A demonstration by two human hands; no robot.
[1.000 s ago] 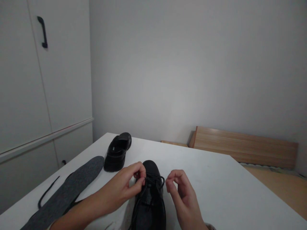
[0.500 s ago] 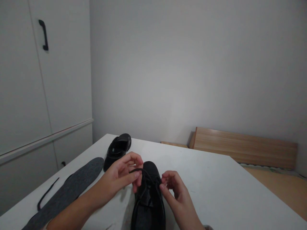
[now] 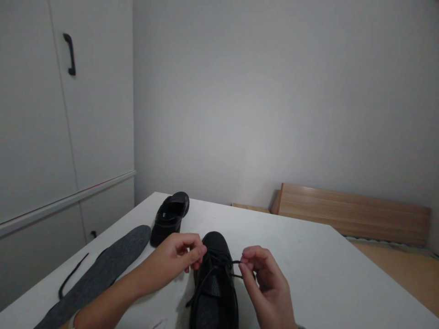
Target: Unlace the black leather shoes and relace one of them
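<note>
A black lace-up shoe [image 3: 216, 244] stands on the white table, toe pointing away from me, its opening toward me. Its black shoelace [image 3: 207, 276] is crossed over the tongue, and one loose end hangs over the shoe's left side. At the left of the laces, my left hand [image 3: 183, 256] is closed in a pinch; the bit of lace between its fingertips is mostly hidden. To the right of the shoe, my right hand [image 3: 265, 283] pinches a strand of the lace pulled out sideways, with a second strand just below it.
Behind my left hand lies another black shoe [image 3: 168, 217]. A grey insole [image 3: 106, 267] and a loose black lace [image 3: 71, 276] are on the left of the table [image 3: 308, 260]. White cabinets [image 3: 99, 100] stand at left; a wooden board [image 3: 343, 208] leans behind the table.
My hands have moved apart across the shoe. The lace arching from my left fingers is drawn down, and strands now stretch right to my right hand. The view has shifted slightly.
</note>
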